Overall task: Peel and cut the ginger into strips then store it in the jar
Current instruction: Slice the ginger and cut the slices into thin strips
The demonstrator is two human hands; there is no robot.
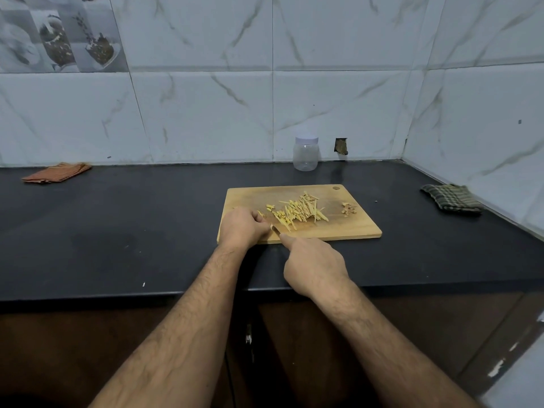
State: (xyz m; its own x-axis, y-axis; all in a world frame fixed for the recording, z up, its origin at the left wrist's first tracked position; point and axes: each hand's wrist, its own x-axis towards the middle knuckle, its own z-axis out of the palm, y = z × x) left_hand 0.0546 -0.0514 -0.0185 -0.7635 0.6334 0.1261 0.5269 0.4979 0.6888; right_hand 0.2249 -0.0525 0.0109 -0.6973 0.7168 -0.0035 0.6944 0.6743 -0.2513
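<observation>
Slicing the last ginger piece (pixel 270 226) at the cutting board's (pixel 353 228) near-left corner: left hand (pixel 241 228) pinching it, right hand (pixel 315 267) gripping the knife (pixel 275 230). Best with curled fingertips, thin even cuts. Strips (pixel 297 212) mid-board; jar (pixel 306 154) capped beyond the far edge.

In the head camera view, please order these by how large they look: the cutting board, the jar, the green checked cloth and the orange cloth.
Largest to smallest:
1. cutting board
2. orange cloth and green checked cloth: they look about alike, so unranked
3. jar, farthest from the camera, so its true size may be larger than it looks.
</observation>
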